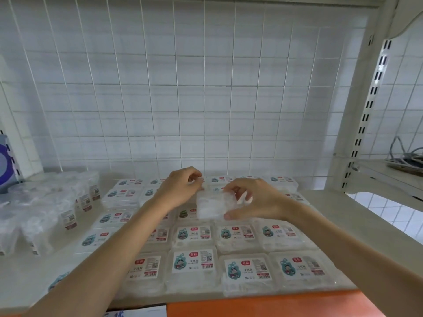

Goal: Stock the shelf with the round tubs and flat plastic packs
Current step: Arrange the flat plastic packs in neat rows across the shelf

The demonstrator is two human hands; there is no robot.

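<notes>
A clear flat plastic pack (211, 205) hangs above the rows of packs, its plain side towards me. My right hand (254, 202) grips it, fingers over its top right corner and thumb under its lower edge. My left hand (180, 191) pinches the pack's top left corner. Several labelled flat packs (194, 261) lie in rows on the cream shelf (332, 216). Clear round tubs (68, 202) with small labels stand bunched at the shelf's left.
A white wire grid (183, 99) backs the shelf in front of a tiled wall. A slotted upright (366, 106) stands at the right, with a neighbouring shelf holding grey cables (407, 159). An orange strip (263, 303) runs along the front edge. A blue-and-white box (6, 161) stands far left.
</notes>
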